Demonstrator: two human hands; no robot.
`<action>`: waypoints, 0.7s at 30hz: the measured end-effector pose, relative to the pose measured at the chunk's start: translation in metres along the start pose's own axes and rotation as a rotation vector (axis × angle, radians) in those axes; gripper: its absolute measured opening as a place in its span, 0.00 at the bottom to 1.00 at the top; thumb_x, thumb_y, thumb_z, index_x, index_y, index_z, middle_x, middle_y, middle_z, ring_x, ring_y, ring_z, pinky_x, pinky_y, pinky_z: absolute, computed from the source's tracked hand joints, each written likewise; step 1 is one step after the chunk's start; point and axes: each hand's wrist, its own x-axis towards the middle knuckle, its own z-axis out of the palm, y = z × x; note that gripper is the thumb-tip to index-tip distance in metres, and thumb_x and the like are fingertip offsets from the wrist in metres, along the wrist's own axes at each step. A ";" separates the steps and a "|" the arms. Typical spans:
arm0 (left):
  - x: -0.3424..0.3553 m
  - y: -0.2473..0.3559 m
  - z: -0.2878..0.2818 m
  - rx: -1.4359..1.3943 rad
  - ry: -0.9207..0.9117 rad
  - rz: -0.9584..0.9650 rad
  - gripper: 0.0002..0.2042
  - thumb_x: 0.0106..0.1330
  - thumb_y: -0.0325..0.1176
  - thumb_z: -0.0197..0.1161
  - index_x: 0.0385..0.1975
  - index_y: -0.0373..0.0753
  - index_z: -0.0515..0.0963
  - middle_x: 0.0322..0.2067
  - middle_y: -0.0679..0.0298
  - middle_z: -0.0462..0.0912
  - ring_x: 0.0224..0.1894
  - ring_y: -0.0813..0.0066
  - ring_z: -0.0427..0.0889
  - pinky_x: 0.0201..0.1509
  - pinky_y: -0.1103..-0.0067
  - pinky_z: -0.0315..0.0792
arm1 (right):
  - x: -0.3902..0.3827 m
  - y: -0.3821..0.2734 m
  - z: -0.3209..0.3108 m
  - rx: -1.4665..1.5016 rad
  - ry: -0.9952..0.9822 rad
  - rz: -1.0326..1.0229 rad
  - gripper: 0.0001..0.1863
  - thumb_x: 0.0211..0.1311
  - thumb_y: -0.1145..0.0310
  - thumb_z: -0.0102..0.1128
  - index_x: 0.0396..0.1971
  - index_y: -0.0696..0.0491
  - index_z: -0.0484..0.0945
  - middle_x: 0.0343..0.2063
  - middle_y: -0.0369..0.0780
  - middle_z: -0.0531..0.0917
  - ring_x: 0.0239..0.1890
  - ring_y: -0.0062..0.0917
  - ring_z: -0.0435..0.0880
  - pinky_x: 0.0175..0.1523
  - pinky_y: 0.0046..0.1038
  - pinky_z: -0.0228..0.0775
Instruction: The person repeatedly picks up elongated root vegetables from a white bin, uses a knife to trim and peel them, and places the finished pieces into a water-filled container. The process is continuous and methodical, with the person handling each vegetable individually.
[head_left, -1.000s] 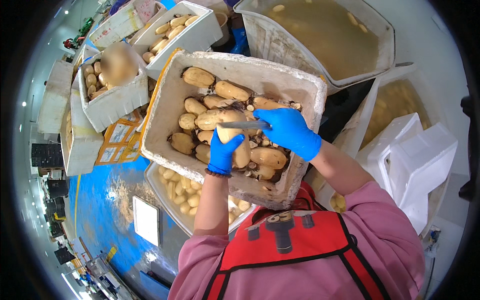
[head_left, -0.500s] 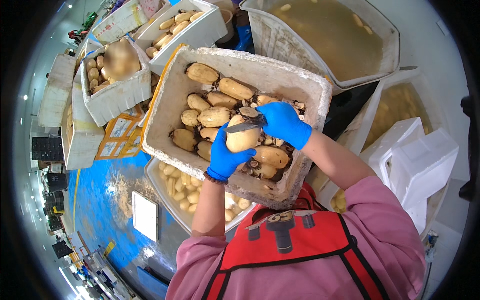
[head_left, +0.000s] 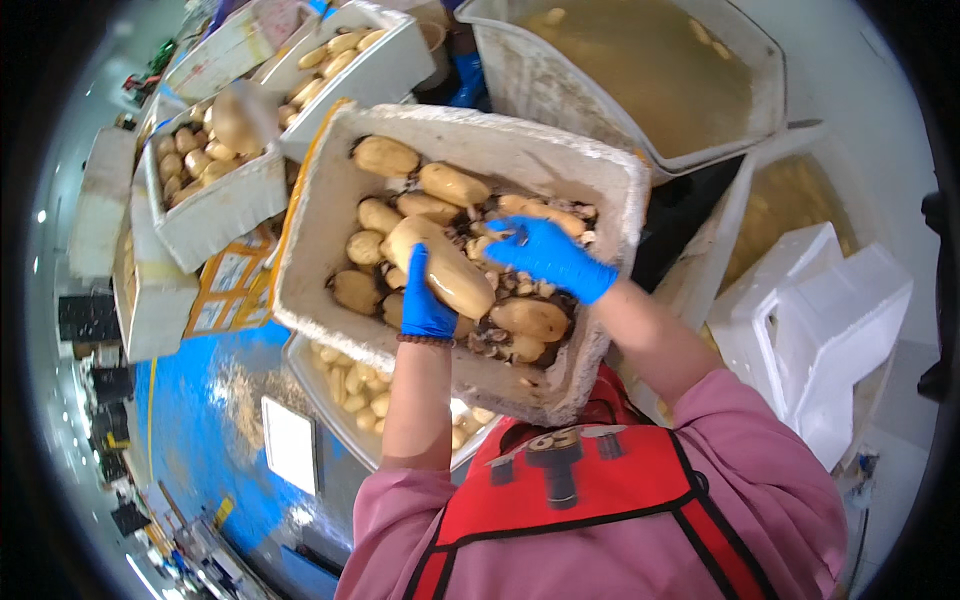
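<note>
In my left hand (head_left: 428,300) is a thick, pale lotus root segment (head_left: 445,268), held tilted above the foam box with its smooth side up. Just to the right, my right hand (head_left: 550,258), also in a blue glove, has its fingers curled over trimmings. It held a knife half a second ago; the blade is now hard to make out at the fingers. Below both hands, the white foam box (head_left: 318,215) holds several lotus root segments (head_left: 453,185) with dark ends. Cut-off root pieces (head_left: 520,285) lie among them on the right.
A tub of peeled roots (head_left: 345,400) stands under the box's near left edge. At the back left are foam boxes of roots (head_left: 220,220). Large tubs of murky water (head_left: 660,80) stand at the back right, with white foam boxes (head_left: 845,310) at the right.
The lotus root has turned from end-up to lying lengthwise in my left hand. My right hand has moved down and left, away from its end, and the dark end piece is no longer on it.
</note>
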 end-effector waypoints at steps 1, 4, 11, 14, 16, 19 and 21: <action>0.002 -0.003 0.014 -0.146 -0.033 -0.105 0.39 0.57 0.57 0.63 0.61 0.35 0.60 0.55 0.50 0.70 0.54 0.56 0.73 0.58 0.62 0.69 | -0.009 0.009 0.008 -0.026 0.021 -0.222 0.34 0.51 0.53 0.69 0.56 0.53 0.72 0.31 0.42 0.82 0.33 0.23 0.81 0.42 0.27 0.73; 0.004 -0.010 0.058 -0.109 -0.060 -0.171 0.42 0.57 0.63 0.58 0.62 0.36 0.59 0.57 0.49 0.68 0.58 0.53 0.69 0.62 0.60 0.66 | -0.036 -0.004 0.008 -0.476 0.176 -0.398 0.41 0.47 0.51 0.71 0.62 0.48 0.66 0.39 0.51 0.81 0.39 0.44 0.81 0.43 0.35 0.74; 0.021 -0.033 0.125 -0.095 -0.394 -0.165 0.29 0.69 0.53 0.51 0.63 0.41 0.61 0.59 0.58 0.67 0.62 0.60 0.67 0.65 0.65 0.62 | -0.018 0.018 -0.124 0.310 0.411 0.028 0.21 0.56 0.57 0.66 0.45 0.54 0.80 0.30 0.35 0.79 0.28 0.20 0.76 0.30 0.19 0.69; 0.029 -0.031 0.124 0.147 -0.383 0.047 0.25 0.68 0.42 0.56 0.62 0.41 0.63 0.59 0.59 0.69 0.60 0.64 0.70 0.63 0.68 0.63 | -0.015 0.024 -0.212 0.424 0.729 0.022 0.17 0.57 0.54 0.64 0.36 0.53 0.81 0.25 0.33 0.75 0.26 0.19 0.70 0.31 0.23 0.65; 0.041 -0.027 0.100 0.283 -0.252 0.164 0.24 0.67 0.35 0.59 0.62 0.41 0.64 0.57 0.61 0.71 0.56 0.67 0.73 0.60 0.71 0.66 | 0.000 0.050 -0.280 0.271 0.878 -0.001 0.18 0.51 0.52 0.70 0.34 0.50 0.79 0.24 0.32 0.73 0.25 0.19 0.69 0.29 0.23 0.62; 0.052 -0.019 0.046 0.333 0.021 0.142 0.22 0.66 0.34 0.60 0.59 0.39 0.67 0.53 0.61 0.75 0.53 0.67 0.76 0.56 0.73 0.69 | 0.034 0.093 -0.361 -0.098 0.962 0.050 0.27 0.48 0.50 0.71 0.42 0.57 0.80 0.30 0.37 0.81 0.31 0.21 0.76 0.37 0.25 0.69; 0.051 -0.016 0.026 0.411 0.167 0.181 0.17 0.68 0.34 0.55 0.55 0.38 0.70 0.53 0.59 0.75 0.54 0.63 0.76 0.55 0.73 0.70 | 0.055 0.121 -0.399 -0.471 0.927 0.152 0.35 0.49 0.43 0.65 0.47 0.59 0.78 0.42 0.47 0.82 0.44 0.35 0.81 0.50 0.32 0.71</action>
